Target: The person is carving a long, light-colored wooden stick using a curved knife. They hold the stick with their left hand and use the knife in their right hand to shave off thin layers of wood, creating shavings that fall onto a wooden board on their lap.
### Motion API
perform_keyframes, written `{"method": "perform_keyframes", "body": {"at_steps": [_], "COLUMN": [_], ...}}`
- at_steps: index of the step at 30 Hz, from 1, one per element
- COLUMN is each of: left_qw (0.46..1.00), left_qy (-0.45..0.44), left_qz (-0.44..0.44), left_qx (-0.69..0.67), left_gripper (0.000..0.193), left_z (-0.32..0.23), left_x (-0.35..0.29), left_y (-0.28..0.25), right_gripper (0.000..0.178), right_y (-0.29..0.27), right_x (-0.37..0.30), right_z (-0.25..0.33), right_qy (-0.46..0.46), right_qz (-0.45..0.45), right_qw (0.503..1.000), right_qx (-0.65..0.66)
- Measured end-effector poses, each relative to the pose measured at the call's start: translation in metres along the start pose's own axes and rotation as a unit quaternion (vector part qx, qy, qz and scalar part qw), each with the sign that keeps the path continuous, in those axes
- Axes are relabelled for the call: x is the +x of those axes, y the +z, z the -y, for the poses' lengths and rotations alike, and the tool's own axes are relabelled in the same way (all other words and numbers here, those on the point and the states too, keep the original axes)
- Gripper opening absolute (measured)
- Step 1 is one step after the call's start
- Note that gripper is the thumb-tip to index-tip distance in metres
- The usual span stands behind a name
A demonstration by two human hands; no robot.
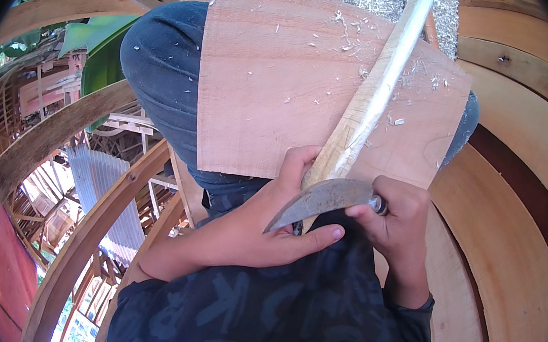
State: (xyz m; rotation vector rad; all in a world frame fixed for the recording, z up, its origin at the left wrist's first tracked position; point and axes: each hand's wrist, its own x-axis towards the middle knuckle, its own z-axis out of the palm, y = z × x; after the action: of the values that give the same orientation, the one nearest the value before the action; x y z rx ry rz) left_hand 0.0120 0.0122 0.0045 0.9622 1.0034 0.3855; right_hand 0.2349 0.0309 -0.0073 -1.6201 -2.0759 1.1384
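A long, narrow wooden stick [371,101] slants from my lap toward the far right, with a pale, shaved face along it. My left hand [276,220] wraps around its near end from below, thumb stretched toward the right. In my right hand [398,215] is the handle of a knife [328,197] with a broad, curved, stained blade. That blade passes over the near end of the stick and its tip points left, above my left palm. Whether the edge touches the wood I cannot tell. Under the stick, a flat wooden board [250,80] rests across my thighs.
Curled wood shavings [349,41] lie on the board, and more shavings [445,18] are heaped beyond it. Curved wooden planks [513,266] rise at the right. Curved wooden ribs [95,225] stand at the left, with corrugated sheet metal [109,196] and timber below them.
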Motion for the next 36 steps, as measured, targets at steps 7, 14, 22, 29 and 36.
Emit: {"method": "perform_keyframes", "body": {"at_steps": [7, 14, 22, 29, 36], "left_qw": [0.991, 0.997, 0.988, 0.979, 0.968], "left_qy": [0.046, 0.053, -0.016, -0.030, -0.060], "left_qz": [-0.023, -0.010, -0.024, 0.000, -0.018], "left_qx": [0.123, 0.063, -0.154, -0.202, -0.244], "left_gripper": [0.079, 0.077, 0.065, 0.068, 0.075], "left_z": [-0.003, -0.002, -0.003, 0.010, 0.008], "left_x": [0.001, 0.002, 0.003, 0.010, 0.012], "left_y": [-0.002, -0.006, -0.006, -0.007, -0.009], "right_gripper": [0.059, 0.059, 0.059, 0.059, 0.058], "right_y": [0.009, 0.015, 0.014, 0.009, 0.010], "right_x": [0.004, -0.001, 0.000, 0.007, 0.015], "right_z": [-0.015, -0.020, -0.020, -0.020, -0.018], "right_qy": [0.044, 0.033, 0.036, 0.019, 0.010], "right_qz": [-0.062, -0.113, -0.097, -0.093, -0.084], "right_qw": [0.997, 0.992, 0.994, 0.994, 0.996], "right_qx": [-0.028, -0.050, -0.037, -0.056, -0.038]}}
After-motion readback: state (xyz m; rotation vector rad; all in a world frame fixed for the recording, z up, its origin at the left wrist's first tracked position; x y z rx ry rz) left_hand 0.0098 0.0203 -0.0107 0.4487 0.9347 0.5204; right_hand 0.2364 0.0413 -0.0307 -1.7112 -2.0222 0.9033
